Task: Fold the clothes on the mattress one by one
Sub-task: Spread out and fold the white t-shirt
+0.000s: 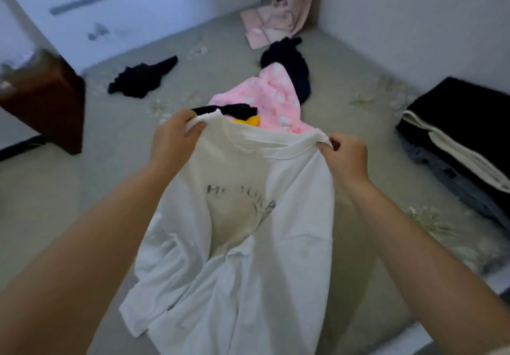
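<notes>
Both arms outstretched, left hand (174, 136) and right hand (345, 156) pinching.

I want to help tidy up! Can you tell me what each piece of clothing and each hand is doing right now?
White T-shirt: held up by its shoulders, unfolded, hanging down.
Left hand: grips the shirt's left shoulder.
Right hand: pinches the shirt's right shoulder.
Pink garment: crumpled, unfolded on the mattress.
Black garment: crumpled, lying apart on the left.
Dark garment: bunched beyond the pink one.
Folded pile: stacked on the right.

Bare mattress (116, 178) left; pink garment (265, 98) heap ahead; folded black stack (463, 122) blocks right.
</notes>
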`<state>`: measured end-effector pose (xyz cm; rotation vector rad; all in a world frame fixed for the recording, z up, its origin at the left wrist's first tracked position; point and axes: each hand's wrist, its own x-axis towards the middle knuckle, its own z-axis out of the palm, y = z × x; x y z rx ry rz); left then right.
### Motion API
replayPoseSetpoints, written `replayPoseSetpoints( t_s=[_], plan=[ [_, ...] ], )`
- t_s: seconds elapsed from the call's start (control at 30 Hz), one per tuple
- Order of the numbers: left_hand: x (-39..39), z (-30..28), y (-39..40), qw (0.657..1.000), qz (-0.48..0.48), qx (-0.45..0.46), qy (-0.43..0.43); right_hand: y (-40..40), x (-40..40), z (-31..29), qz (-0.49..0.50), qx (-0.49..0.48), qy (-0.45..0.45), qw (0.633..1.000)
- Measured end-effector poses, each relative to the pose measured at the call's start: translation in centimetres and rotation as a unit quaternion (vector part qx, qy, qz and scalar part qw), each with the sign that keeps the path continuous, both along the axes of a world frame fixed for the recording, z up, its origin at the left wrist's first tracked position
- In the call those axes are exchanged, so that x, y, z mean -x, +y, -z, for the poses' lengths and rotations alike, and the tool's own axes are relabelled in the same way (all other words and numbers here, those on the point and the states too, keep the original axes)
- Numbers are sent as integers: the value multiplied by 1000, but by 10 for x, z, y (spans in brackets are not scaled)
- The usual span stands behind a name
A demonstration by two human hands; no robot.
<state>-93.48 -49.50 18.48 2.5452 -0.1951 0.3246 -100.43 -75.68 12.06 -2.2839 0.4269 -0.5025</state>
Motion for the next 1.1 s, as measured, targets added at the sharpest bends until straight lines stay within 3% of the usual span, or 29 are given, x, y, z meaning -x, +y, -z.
replayPoseSetpoints(
  t_s=[0.17, 0.3, 0.43, 0.6, 0.7, 1.1],
  plan=[
    [38, -96, 55, 986, -86, 46, -139, 15, -11, -114, -36, 48, -141, 988],
    [81, -167, 83, 961, -124, 115, -218, 46, 3, -197, -3, 53, -271, 961],
    [133, -218, 96, 941, -138, 92, -296, 75, 38, -253, 27, 42, -343, 938],
    [203, -250, 110, 917, -181, 51, -353, 87, 95, -299, 36, 60, -390, 918],
    [243, -267, 114, 893, -200, 31, -402, 89, 136, -322, -26, 59, -459, 886],
    [341, -292, 139, 820, -166, -78, -541, 92, 228, -355, -30, 237, -539, 808]
  ],
)
